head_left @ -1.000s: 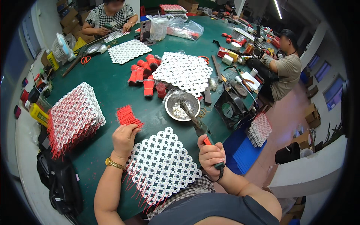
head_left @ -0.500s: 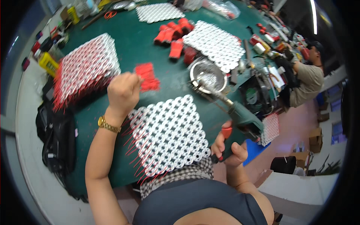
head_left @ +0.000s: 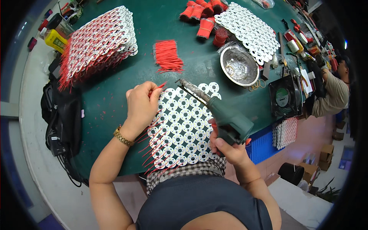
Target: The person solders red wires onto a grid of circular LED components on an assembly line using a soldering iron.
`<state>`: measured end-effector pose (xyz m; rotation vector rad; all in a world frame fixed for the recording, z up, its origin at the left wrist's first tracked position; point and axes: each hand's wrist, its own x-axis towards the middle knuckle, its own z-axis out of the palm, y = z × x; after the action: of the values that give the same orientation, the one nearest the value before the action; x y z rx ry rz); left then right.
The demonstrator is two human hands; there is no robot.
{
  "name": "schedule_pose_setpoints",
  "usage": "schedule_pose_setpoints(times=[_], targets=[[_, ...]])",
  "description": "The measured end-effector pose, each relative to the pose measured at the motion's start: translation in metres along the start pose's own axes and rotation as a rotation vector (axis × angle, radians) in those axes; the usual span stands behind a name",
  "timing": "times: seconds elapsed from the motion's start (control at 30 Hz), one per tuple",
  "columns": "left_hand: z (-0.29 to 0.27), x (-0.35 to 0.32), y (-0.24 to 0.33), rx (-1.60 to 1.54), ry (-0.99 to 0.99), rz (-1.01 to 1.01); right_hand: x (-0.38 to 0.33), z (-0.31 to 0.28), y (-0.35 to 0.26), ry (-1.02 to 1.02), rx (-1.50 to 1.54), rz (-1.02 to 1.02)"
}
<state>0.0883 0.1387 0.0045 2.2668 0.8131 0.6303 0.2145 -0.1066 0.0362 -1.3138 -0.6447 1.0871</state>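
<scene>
Left fingers [head_left: 154, 93] pinch red wires [head_left: 162, 85] at white panel's [head_left: 188, 121] edge; right fingers [head_left: 213, 137] grip soldering gun [head_left: 231, 119].

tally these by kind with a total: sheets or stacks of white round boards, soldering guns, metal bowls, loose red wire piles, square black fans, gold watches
Sheets or stacks of white round boards: 4
Soldering gun: 1
Metal bowl: 1
Loose red wire pile: 1
Square black fan: 1
Gold watch: 1
Total: 9

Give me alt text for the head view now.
The right hand holds a green soldering gun over a white panel while the left hand pinches red wire near the panel's corner. Beyond lie a wire pile and a bowl.
</scene>
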Motion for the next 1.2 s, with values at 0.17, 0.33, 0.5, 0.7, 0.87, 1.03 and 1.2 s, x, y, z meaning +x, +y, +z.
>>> schedule_pose_setpoints(times=[0.17, 0.33, 0.5, 0.7, 0.87, 1.03, 1.2], targets=[[0.006, -0.006, 0.002, 0.188, 0.101, 0.102, 0.002, -0.002, 0.020, -0.061, -0.018, 0.001], [0.008, -0.006, 0.000, 0.189, 0.097, 0.118, 0.000, -0.001, 0.020, -0.014, -0.085, 0.079], [0.008, -0.005, -0.002, 0.180, 0.083, 0.130, 0.007, -0.006, 0.018, -0.081, -0.209, -0.086], [0.007, -0.005, -0.002, 0.165, 0.068, 0.139, 0.006, -0.011, 0.033, -0.156, -0.251, -0.210], [0.006, -0.006, -0.003, 0.150, 0.063, 0.137, 0.009, -0.008, 0.023, -0.178, -0.378, -0.284], [0.006, -0.006, -0.004, 0.148, 0.063, 0.141, 0.008, -0.006, 0.017, -0.185, -0.365, -0.236], [0.008, -0.006, -0.004, 0.143, 0.076, 0.148, 0.011, -0.001, 0.007, -0.170, -0.471, -0.265]])
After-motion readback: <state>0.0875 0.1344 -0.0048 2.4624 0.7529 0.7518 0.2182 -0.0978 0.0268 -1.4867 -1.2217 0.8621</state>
